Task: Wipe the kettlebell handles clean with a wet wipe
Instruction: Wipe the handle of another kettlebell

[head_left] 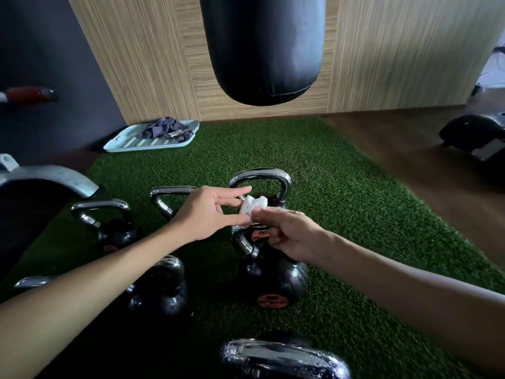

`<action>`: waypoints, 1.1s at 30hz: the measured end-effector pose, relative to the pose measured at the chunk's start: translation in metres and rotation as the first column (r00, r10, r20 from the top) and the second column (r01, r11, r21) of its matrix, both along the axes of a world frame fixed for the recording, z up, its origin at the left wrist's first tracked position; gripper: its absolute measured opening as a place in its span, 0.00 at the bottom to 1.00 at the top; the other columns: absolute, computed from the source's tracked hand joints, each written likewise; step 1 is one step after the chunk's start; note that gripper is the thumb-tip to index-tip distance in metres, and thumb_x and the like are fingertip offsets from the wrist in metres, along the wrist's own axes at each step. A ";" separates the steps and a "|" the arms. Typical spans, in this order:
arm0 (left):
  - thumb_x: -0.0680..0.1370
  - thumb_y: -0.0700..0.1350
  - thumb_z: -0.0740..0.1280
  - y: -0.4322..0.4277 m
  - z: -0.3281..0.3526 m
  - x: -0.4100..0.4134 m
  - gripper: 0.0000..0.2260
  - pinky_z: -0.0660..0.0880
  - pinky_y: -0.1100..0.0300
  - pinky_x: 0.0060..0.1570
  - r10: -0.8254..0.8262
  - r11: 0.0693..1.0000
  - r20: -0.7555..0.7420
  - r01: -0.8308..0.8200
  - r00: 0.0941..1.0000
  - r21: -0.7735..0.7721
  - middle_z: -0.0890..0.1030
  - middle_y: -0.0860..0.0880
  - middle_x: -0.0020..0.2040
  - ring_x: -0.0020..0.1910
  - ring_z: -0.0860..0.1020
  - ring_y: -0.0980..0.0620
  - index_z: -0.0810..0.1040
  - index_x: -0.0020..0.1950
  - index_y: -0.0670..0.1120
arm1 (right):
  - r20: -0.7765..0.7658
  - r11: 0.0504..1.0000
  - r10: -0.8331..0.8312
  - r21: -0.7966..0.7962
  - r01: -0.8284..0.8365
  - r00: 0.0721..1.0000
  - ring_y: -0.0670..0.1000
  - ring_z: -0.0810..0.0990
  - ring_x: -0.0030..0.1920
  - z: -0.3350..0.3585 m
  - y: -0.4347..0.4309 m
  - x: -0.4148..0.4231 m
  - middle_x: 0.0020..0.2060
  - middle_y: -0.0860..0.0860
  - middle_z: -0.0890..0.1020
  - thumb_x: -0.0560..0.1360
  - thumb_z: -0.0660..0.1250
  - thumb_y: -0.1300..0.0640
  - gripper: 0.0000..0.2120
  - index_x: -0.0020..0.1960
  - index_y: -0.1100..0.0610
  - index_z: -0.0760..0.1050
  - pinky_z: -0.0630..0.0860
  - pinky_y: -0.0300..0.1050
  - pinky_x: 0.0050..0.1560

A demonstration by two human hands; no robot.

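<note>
A crumpled white wet wipe (252, 204) hangs in the air between my two hands, above the kettlebells. My left hand (210, 212) pinches its left side with thumb and fingers. My right hand (289, 233) pinches its lower right edge. Several black kettlebells with chrome handles stand on the green turf. One (273, 280) is directly under my right hand, and another's handle (262, 177) rises behind the wipe. A wet chrome handle (281, 354) sits nearest me at the bottom edge.
A black punching bag (262, 47) hangs ahead over the turf mat (341, 187). A pale blue tray (131, 143) holding a dark cloth lies at the back left. More kettlebells (114, 231) stand to the left. Dark equipment (475, 135) sits on the wood floor at right.
</note>
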State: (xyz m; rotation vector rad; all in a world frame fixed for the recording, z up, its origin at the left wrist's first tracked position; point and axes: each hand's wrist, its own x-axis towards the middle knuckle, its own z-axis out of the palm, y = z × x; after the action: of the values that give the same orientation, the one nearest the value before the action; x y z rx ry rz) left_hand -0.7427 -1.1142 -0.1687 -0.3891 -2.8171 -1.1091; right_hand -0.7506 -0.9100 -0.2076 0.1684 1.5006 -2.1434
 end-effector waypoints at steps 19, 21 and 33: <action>0.72 0.53 0.78 -0.015 -0.041 -0.013 0.20 0.64 0.65 0.22 0.013 0.958 0.024 -0.006 1.000 -0.285 0.72 0.69 0.38 0.26 0.58 0.59 0.80 0.63 0.63 | -0.502 0.660 -0.032 0.639 0.395 0.864 0.48 0.84 0.39 -0.096 -0.027 0.017 0.36 0.47 0.86 0.71 0.77 0.51 0.06 0.44 0.53 0.86 0.80 0.45 0.42; 0.75 0.54 0.76 -0.018 -0.047 -0.011 0.19 0.57 0.66 0.22 -0.020 0.950 -0.022 0.013 1.000 -0.312 0.69 0.76 0.35 0.23 0.60 0.54 0.79 0.65 0.63 | -0.535 0.661 0.012 0.638 0.395 0.844 0.50 0.84 0.36 -0.097 -0.031 0.014 0.32 0.48 0.85 0.71 0.76 0.53 0.04 0.41 0.53 0.86 0.80 0.47 0.41; 0.78 0.60 0.69 -0.010 -0.044 -0.009 0.19 0.57 0.65 0.24 0.033 0.859 -0.123 -0.091 0.992 -0.503 0.66 0.55 0.21 0.21 0.65 0.59 0.74 0.69 0.66 | -0.612 0.681 -0.107 0.529 0.506 0.784 0.51 0.85 0.44 -0.102 -0.050 -0.004 0.42 0.52 0.88 0.77 0.72 0.52 0.10 0.48 0.58 0.86 0.79 0.49 0.49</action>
State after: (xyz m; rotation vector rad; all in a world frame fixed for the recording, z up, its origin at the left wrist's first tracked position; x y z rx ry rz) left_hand -0.7516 -1.1244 -0.2122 -0.3738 -2.9598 -0.2954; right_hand -0.7551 -0.9599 -0.3096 0.0788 2.7592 -1.8487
